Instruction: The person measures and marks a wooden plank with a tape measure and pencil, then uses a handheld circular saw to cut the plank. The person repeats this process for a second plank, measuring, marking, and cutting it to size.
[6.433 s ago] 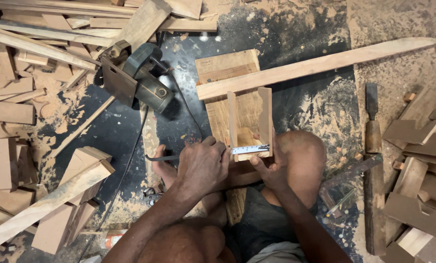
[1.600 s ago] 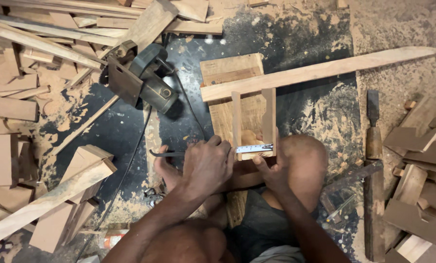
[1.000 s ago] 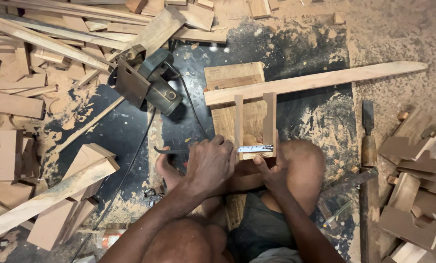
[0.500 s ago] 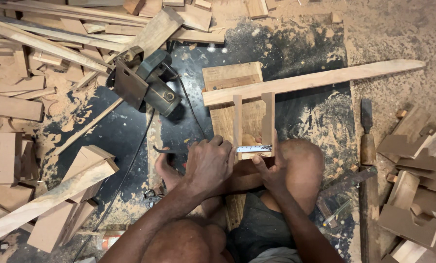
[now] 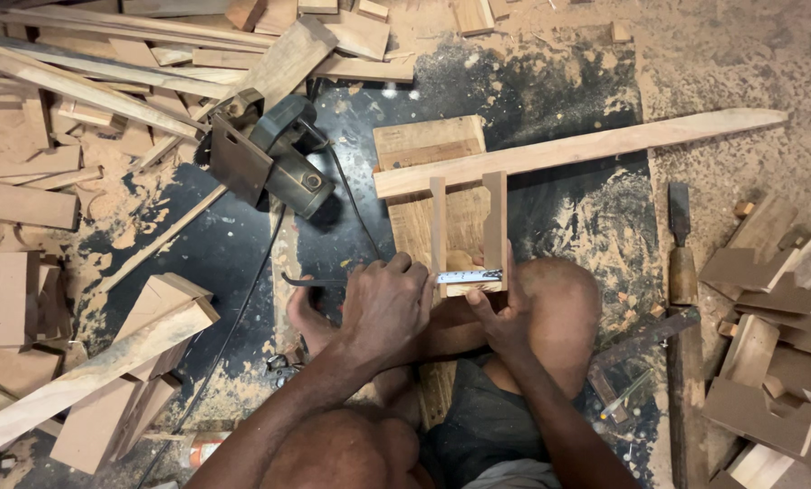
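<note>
Two narrow upright wooden strips (image 5: 494, 217) lie side by side on a flat board (image 5: 428, 145), under a long tapered lath (image 5: 586, 145). A short silver measuring tape (image 5: 469, 276) stretches across the near ends of both strips. My left hand (image 5: 387, 308) pinches the tape's left end, and a dark band (image 5: 310, 282) trails left from that hand. My right hand (image 5: 500, 312) grips the near end of the right strip, thumb pressing by the tape's right end. My knee (image 5: 559, 299) sits just right of the hands.
An electric power tool (image 5: 269, 163) with its cable lies left of the board. Wood offcuts pile at the left (image 5: 25, 208) and right (image 5: 767, 362). A chisel (image 5: 681, 263) lies at the right, sawdust around it. A big angled beam (image 5: 88, 380) sits lower left.
Both hands stay on the tape and strips; only the view shifts slightly.
</note>
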Demonstrator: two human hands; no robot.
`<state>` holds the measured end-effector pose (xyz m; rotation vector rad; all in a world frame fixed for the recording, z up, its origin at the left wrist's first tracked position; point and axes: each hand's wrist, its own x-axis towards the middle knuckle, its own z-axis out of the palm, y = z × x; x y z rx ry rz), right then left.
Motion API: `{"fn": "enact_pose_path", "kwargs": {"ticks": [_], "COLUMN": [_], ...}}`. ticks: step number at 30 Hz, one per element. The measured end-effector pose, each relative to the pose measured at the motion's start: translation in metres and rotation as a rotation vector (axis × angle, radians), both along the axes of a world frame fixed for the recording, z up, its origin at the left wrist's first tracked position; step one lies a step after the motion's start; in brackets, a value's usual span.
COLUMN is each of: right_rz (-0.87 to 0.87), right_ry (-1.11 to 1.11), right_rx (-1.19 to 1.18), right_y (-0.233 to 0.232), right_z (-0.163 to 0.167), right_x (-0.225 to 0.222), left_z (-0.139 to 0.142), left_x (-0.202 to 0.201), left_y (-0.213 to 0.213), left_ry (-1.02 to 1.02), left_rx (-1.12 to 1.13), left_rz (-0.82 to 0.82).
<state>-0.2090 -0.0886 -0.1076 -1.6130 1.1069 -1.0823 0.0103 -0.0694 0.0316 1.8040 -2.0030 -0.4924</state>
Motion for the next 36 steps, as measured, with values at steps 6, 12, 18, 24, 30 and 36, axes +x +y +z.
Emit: {"fn": "enact_pose_path", "kwargs": {"ticks": [6,12,18,24,30,36], "right_rz": [-0.003,0.004,-0.014,-0.025,-0.043,-0.034], "right_ry": [0.012,-0.018,0.005,-0.016,0.029,0.012], "right_rx": [0.014,0.041,0.003,0.040,0.073,0.083], "right_y": [0.000,-0.002,0.001,0.004,0.003,0.004], "right_z": [-0.003,-0.001,0.010,0.022,0.022,0.021], "right_x": [-0.001,0.000,0.003,0.006,0.006,0.005], "left_z": [-0.002,-0.003,-0.003,-0.003,-0.005,-0.004], "left_x": [0.001,0.001,0.001,0.001,0.002,0.001], "left_y": [0.000,0.000,0.000,0.001,0.000,0.001], "left_ry": [-0.014,-0.017,-0.016,-0.014,-0.026,-0.023], "left_rx": [-0.022,-0.012,-0.009,-0.018,0.014,-0.006], "left_rz": [-0.009,-0.008,-0.001,0.001,-0.016,-0.016]}}
